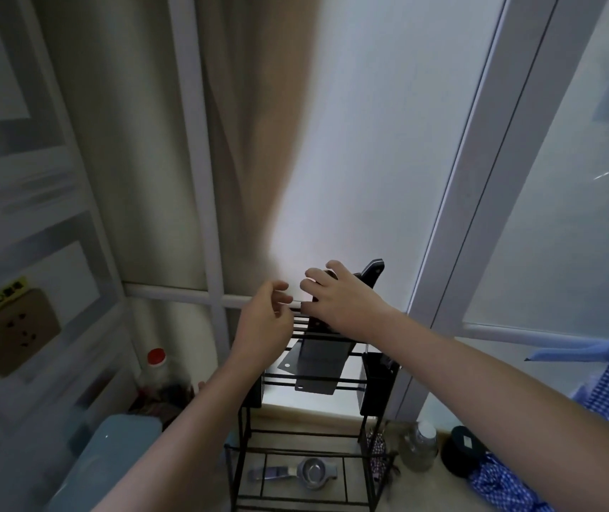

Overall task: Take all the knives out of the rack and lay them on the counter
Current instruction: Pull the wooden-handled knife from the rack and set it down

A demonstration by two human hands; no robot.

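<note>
A black wire knife rack (378, 386) stands on the counter against the wall. Two broad cleaver blades (319, 367) hang down through its top bars, one behind the other. A black knife handle (375, 271) sticks up above the rack. My right hand (336, 301) is over the rack top with its fingers spread around the knife handles; how firmly it grips is hidden. My left hand (264, 319) hovers just left of the rack top, fingers loosely curled, holding nothing.
A metal strainer (312, 471) and a peeler lie under the rack. A red-capped bottle (156, 364) and a blue-grey box (110, 460) sit left. A clear bottle (421, 448), a dark round jar (461, 450) and blue checked cloth (502, 485) are right. A wall socket (14, 327) is far left.
</note>
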